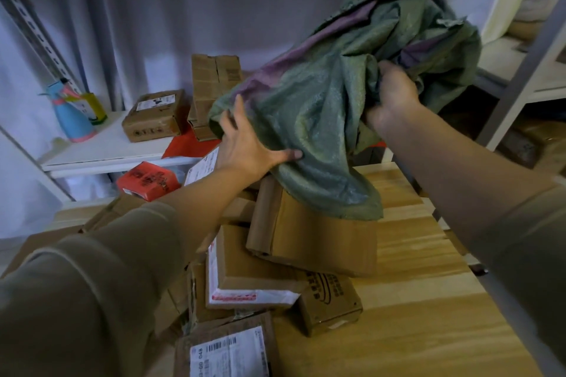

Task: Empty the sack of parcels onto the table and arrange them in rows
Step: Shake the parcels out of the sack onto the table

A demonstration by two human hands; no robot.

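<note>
Fingers (232, 119) of the left hand (245, 147) lie spread and fairly straight against the lower flank of the green woven sack (321, 95), thumb hooked under a fold; those of the right hand (393, 92) are curled tight round a bunched wad of cloth higher up. Held between them, the sack hangs limp and crumpled above the heap, its long axis slanting from the left hand up and away to the right, a loose corner drooping onto the topmost brown cardboard parcel (312, 239). It looks emptied, or close to it. Both hands are already on it, the right carrying most of it, so setting it aside to the right seems the natural next move. Beneath, the parcels (254, 285) lie tumbled over one another on the wooden worktop (413, 300), not yet in rows, with bare wood to the right. Behind stands a white shelf (101, 150) with more boxes (156, 115) and a blue bottle (72, 116)
</note>
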